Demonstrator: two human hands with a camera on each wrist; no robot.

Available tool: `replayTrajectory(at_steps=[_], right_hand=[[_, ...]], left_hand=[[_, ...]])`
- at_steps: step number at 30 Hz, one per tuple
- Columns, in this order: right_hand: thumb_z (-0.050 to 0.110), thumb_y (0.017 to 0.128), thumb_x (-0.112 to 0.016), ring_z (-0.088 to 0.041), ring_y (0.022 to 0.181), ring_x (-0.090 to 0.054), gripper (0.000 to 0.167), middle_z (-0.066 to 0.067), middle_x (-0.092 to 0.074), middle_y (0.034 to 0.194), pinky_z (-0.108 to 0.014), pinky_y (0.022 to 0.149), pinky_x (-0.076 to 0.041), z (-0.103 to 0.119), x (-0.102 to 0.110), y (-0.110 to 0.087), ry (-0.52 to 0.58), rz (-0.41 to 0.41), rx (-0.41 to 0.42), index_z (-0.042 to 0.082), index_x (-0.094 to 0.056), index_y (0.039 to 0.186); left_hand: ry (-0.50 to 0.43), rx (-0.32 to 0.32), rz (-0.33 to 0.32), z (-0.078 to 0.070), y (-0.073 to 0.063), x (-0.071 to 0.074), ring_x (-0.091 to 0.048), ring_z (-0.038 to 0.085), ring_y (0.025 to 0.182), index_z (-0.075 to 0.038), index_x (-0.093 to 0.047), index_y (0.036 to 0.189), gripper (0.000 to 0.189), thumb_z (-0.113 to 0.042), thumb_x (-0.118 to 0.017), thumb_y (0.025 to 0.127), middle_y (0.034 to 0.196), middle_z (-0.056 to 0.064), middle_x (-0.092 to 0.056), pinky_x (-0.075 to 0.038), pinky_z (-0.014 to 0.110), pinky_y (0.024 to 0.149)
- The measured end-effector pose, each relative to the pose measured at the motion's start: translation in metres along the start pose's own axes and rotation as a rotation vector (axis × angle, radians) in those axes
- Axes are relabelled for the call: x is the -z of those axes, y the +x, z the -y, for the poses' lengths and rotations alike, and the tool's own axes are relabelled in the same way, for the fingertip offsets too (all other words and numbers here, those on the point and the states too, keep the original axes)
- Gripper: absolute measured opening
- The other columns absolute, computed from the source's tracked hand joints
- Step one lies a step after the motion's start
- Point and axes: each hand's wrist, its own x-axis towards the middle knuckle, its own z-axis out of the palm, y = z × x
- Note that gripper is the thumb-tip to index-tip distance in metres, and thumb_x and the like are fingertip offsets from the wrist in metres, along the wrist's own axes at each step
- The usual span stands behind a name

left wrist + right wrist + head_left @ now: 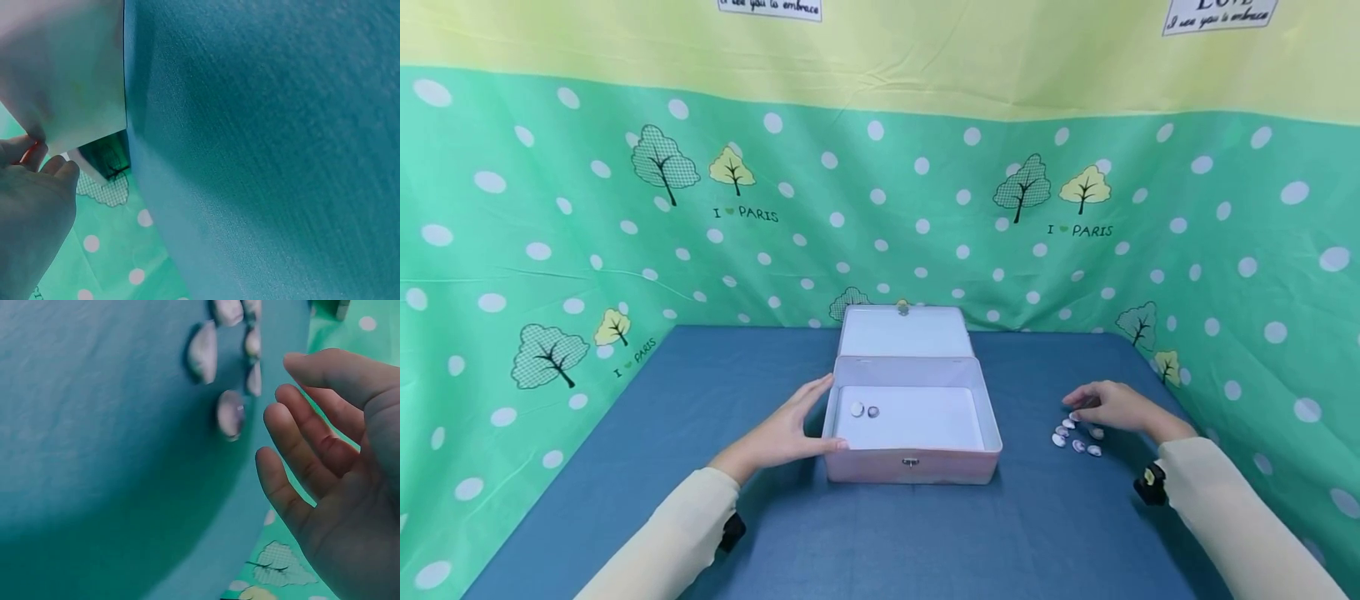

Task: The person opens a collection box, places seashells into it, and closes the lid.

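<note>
A pinkish box (914, 467) stands on the table with its lid (904, 331) raised at the back. Inside, two small shells (857, 409) lie at the left of the white floor. My left hand (778, 429) holds the box's left side, thumb over the front-left rim and fingers along the left wall; the left wrist view shows its fingertips at the box edge. To the right, several pale seashells (1078, 447) form a loose cluster. My right hand (1116, 406) hovers just over their far side, fingers loosely bent; in the right wrist view nothing is between thumb and fingers.
Blue cloth covers the table (917, 542). A green dotted curtain (917, 192) with printed trees hangs behind the table and along both sides. Dark wrist devices (1151, 484) sit at the cuffs of both sleeves.
</note>
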Motion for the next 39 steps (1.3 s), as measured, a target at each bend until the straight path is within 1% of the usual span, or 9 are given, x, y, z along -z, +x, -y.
replayTrajectory(at_steps=[5, 11, 16, 19, 23, 30, 33, 36, 39], right_hand=[[0.01, 0.092, -0.069, -0.022, 0.09, -0.057, 0.029, -0.012, -0.066, 0.113, -0.039, 0.076, -0.048, -0.009, -0.005, -0.002, 0.037, 0.009, -0.036, 0.001, -0.07, 0.12], [0.011, 0.092, -0.07, -0.021, 0.089, -0.056, 0.029, -0.007, -0.065, 0.107, -0.038, 0.075, -0.047, -0.015, -0.009, -0.003, 0.046, -0.003, -0.046, 0.002, -0.07, 0.119], [0.01, 0.093, -0.069, -0.02, 0.085, -0.056, 0.028, -0.005, -0.064, 0.1, -0.036, 0.072, -0.047, -0.016, -0.01, -0.004, 0.076, -0.011, -0.044, 0.001, -0.069, 0.119], [0.009, 0.093, -0.068, -0.02, 0.085, -0.056, 0.026, -0.004, -0.064, 0.099, -0.034, 0.071, -0.047, -0.016, -0.011, -0.004, 0.073, -0.016, -0.033, 0.0, -0.069, 0.118], [0.009, 0.094, -0.069, -0.02, 0.086, -0.056, 0.025, -0.003, -0.064, 0.099, -0.033, 0.071, -0.047, -0.018, -0.012, -0.004, 0.072, -0.026, -0.028, 0.0, -0.07, 0.117], [0.01, 0.093, -0.069, -0.02, 0.085, -0.055, 0.026, -0.003, -0.064, 0.098, -0.033, 0.07, -0.046, -0.019, -0.011, -0.004, 0.074, -0.028, -0.03, 0.0, -0.07, 0.117], [0.01, 0.093, -0.069, -0.02, 0.085, -0.055, 0.026, -0.004, -0.064, 0.098, -0.032, 0.07, -0.046, -0.019, -0.011, -0.005, 0.073, -0.03, -0.033, -0.001, -0.07, 0.118], [0.009, 0.094, -0.068, -0.02, 0.084, -0.054, 0.026, -0.005, -0.063, 0.098, -0.032, 0.07, -0.045, -0.019, -0.011, -0.006, 0.078, -0.032, -0.049, -0.001, -0.07, 0.118], [0.008, 0.094, -0.067, -0.02, 0.084, -0.054, 0.026, -0.005, -0.062, 0.097, -0.032, 0.069, -0.045, -0.019, -0.011, -0.008, 0.078, -0.032, -0.054, -0.001, -0.07, 0.119]], left_hand=[[-0.009, -0.003, -0.004, 0.0, 0.0, 0.0, -0.018, 0.034, 0.149, -0.025, -0.017, 0.162, 0.109, -0.06, -0.079, 0.079, 0.166, 0.005, -0.015, -0.028, 0.067, 0.107], [-0.021, 0.002, -0.001, 0.001, 0.0, -0.001, -0.018, 0.034, 0.149, -0.026, -0.017, 0.162, 0.109, -0.06, -0.079, 0.079, 0.166, 0.004, -0.014, -0.028, 0.068, 0.107], [-0.023, 0.005, 0.0, 0.001, -0.001, -0.001, -0.018, 0.034, 0.149, -0.026, -0.017, 0.162, 0.11, -0.059, -0.079, 0.079, 0.166, 0.004, -0.014, -0.028, 0.067, 0.107], [-0.02, 0.008, 0.002, 0.001, -0.001, -0.001, -0.018, 0.033, 0.149, -0.026, -0.017, 0.163, 0.11, -0.059, -0.079, 0.079, 0.166, 0.003, -0.014, -0.028, 0.067, 0.108], [-0.024, 0.007, 0.002, 0.0, -0.001, -0.001, -0.017, 0.033, 0.149, -0.025, -0.017, 0.163, 0.11, -0.059, -0.079, 0.079, 0.166, 0.003, -0.014, -0.027, 0.066, 0.108], [-0.016, -0.008, 0.001, 0.001, 0.0, -0.001, -0.018, 0.035, 0.149, -0.023, -0.017, 0.163, 0.109, -0.058, -0.079, 0.08, 0.166, 0.003, -0.014, -0.028, 0.067, 0.107], [-0.015, -0.005, 0.002, 0.002, 0.0, -0.001, -0.018, 0.034, 0.149, -0.024, -0.017, 0.163, 0.109, -0.058, -0.079, 0.08, 0.166, 0.003, -0.014, -0.028, 0.067, 0.108], [-0.015, 0.001, 0.0, 0.002, 0.0, -0.002, -0.018, 0.033, 0.149, -0.026, -0.017, 0.163, 0.109, -0.059, -0.079, 0.079, 0.166, 0.002, -0.014, -0.028, 0.066, 0.108], [-0.016, -0.006, -0.001, 0.002, 0.001, -0.002, -0.019, 0.035, 0.149, -0.024, -0.017, 0.163, 0.109, -0.059, -0.079, 0.079, 0.166, 0.004, -0.014, -0.028, 0.067, 0.107]])
